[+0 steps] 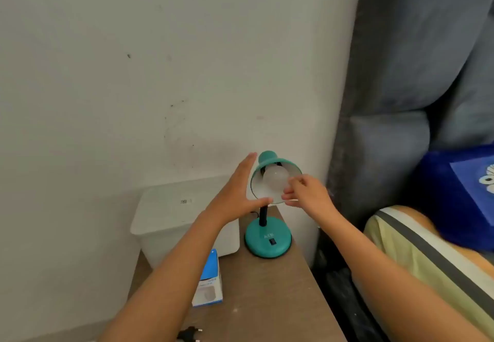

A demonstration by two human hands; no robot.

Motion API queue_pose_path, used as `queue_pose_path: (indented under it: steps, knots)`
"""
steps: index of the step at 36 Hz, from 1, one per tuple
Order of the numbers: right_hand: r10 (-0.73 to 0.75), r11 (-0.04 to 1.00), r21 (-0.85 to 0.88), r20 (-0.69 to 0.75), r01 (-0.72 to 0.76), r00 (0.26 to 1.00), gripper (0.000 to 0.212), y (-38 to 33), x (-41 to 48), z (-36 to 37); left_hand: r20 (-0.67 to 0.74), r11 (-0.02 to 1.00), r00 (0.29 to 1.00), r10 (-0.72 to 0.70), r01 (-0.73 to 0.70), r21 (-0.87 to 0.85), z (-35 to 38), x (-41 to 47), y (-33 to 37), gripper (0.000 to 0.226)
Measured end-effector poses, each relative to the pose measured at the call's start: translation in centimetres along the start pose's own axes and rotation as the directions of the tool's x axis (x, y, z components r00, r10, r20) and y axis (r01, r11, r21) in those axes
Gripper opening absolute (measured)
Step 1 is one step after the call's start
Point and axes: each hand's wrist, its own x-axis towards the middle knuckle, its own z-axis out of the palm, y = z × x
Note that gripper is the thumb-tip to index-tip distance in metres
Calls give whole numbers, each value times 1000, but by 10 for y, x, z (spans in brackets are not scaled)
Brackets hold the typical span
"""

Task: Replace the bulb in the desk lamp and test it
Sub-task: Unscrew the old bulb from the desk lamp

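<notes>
Tabletop [267, 288]: right hand's [310, 194] fingers [290, 196] touch bulb [275, 180].

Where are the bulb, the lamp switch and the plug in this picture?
bulb [276, 180]: head view, on the frosted round front of the globe inside the shade.
lamp switch [272, 241]: head view, on the small black rocker on the teal base.
plug [190, 333]: head view, on the black body lying on the table's near edge.

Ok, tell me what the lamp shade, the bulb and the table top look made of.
Lamp shade: probably painted metal, smooth teal outside, white inside. Bulb: frosted white globe, glass or plastic, cannot tell. Table top: likely brown laminate or wood, matte and scuffed.
</notes>
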Motion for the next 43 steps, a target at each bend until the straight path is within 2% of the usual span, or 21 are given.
queue_pose_path:
  steps: [2, 4, 6, 8, 10, 11, 12, 13, 14, 15, 17, 20, 23, 25, 29, 30, 32, 36, 38, 40, 43]
  knots:
    - [129, 987, 86, 67, -135, 989, 39, 0, 9, 4, 60, 999, 998, 20, -18, -40, 4, 7, -2, 113]
    - [243, 931, 223, 214, -290, 946, 48, -2, 11, 6, 125, 999, 991, 36, -32, -34, 8, 8, -9, 117]
    - [278, 752, 470, 411, -463, 868, 45, -2, 17, 7, 130, 998, 990, 55, -49, -51, 13, 10, -15, 117]
    - [251, 527, 655, 488, -541, 836, 43, -5, 19, 4, 101, 996, 993, 57, -49, -81, 14, 10, -21, 114]
    - [236, 470, 711, 471, -524, 850, 37, -4, 22, 6, 73, 994, 996, 52, -45, -100, 15, 10, -25, 107]
    - [223, 544, 689, 431, -478, 875, 33, -4, 23, 7, 67, 994, 996, 56, -50, -95, 14, 11, -26, 104]
    - [203, 686, 610, 364, -398, 909, 29, -3, 23, 10, 67, 995, 996, 56, -49, -91, 15, 11, -28, 102]
    - [148, 864, 434, 262, -254, 954, 28, -2, 23, 12, 65, 995, 996, 58, -53, -82, 15, 11, -28, 101]
    - [59, 978, 191, 150, -87, 987, 33, 1, 23, 13, 59, 995, 996, 65, -60, -78, 15, 11, -27, 101]
    - [-34, 999, -14, 60, 35, 998, 43, 5, 24, 15, 54, 995, 996, 66, -62, -84, 16, 11, -27, 101]
    - [-93, 990, -106, 8, 93, 996, 55, 9, 27, 20, 39, 992, 997, 70, -65, -111, 17, 12, -26, 101]
    - [-47, 998, -30, 6, 47, 999, 56, 10, 22, 25, 29, 990, 997, 75, -71, -125, 17, 10, -27, 101]
    - [-242, 942, -259, -80, 214, 967, 54, 15, 17, 26, 20, 988, 997, 78, -75, -135, 18, 10, -26, 102]
    - [-287, 936, -231, -60, 267, 956, 56, 19, 16, 29, 12, 987, 997, 81, -78, -142, 19, 9, -25, 101]
    - [-229, 960, -178, -66, 214, 971, 54, 14, 12, 34, -4, 985, 997, 82, -81, -151, 20, 8, -25, 99]
    - [-201, 976, -109, -85, 191, 976, 55, 13, 11, 36, -4, 985, 997, 77, -76, -156, 20, 8, -25, 99]
    - [-231, 972, -58, -108, 226, 967, 58, 17, 14, 37, -4, 985, 997, 74, -74, -158, 20, 8, -25, 100]
    - [-273, 945, -211, -85, 251, 958, 54, 14, 16, 37, -3, 984, 996, 86, -85, -156, 20, 9, -25, 97]
    - [-262, 961, -126, -115, 247, 958, 57, 13, 16, 38, -5, 984, 997, 80, -80, -157, 20, 9, -25, 99]
    - [-319, 942, -150, -118, 301, 940, 57, 16, 20, 37, -6, 984, 997, 83, -83, -158, 20, 9, -26, 100]
    - [-364, 892, -319, -83, 321, 928, 53, 16, 18, 34, -6, 985, 996, 86, -85, -149, 20, 9, -26, 98]
